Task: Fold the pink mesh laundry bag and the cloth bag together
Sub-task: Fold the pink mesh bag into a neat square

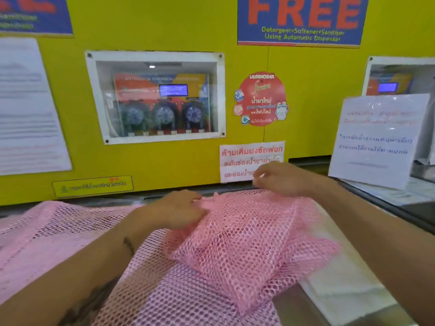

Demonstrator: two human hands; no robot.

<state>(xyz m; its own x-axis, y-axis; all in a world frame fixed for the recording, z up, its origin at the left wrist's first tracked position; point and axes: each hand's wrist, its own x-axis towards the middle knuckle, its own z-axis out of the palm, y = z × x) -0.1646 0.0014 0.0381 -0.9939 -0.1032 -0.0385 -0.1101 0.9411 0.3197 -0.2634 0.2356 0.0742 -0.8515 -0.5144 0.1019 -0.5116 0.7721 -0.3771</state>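
The pink mesh laundry bag (58, 234), open-weave netting with round holes, lies spread over the counter from the far left. The left hand (179, 211) rests palm-down on it, fingers curled and pinching a gathered ridge of net. A doubled, crumpled flap of the mesh sits at centre. The right hand (280, 178) has its fingertips closed on the flap's far edge. Under it at right lies the flat, white cloth bag (341, 278), smooth and rectangular

Yellow wall (176, 31) with glassed dispenser (155, 97), FREE sign (301, 17)
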